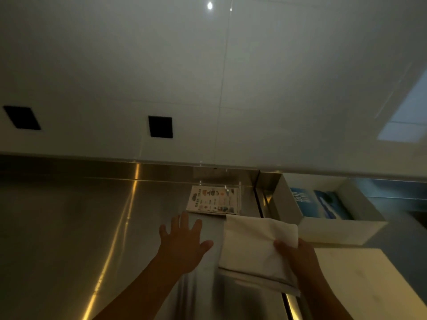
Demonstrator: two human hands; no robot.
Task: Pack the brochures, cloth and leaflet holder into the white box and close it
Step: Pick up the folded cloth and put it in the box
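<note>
A folded white cloth (pixel 251 248) hangs just above the steel counter, pinched at its right edge by my right hand (pixel 298 255). My left hand (pixel 184 239) hovers flat beside it with fingers spread and nothing in it. Beyond the hands, a clear leaflet holder (pixel 215 192) lies against the back wall with printed brochures (pixel 212 200) in it. The open white box (pixel 342 224) stands to the right of the counter, with blue brochures (pixel 321 204) lying inside.
The steel counter (pixel 69 227) stretches to the left and ends at a raised edge near the box. A white lid or board (pixel 365 280) lies in front of the box. Two black sockets (pixel 160 127) sit in the white wall.
</note>
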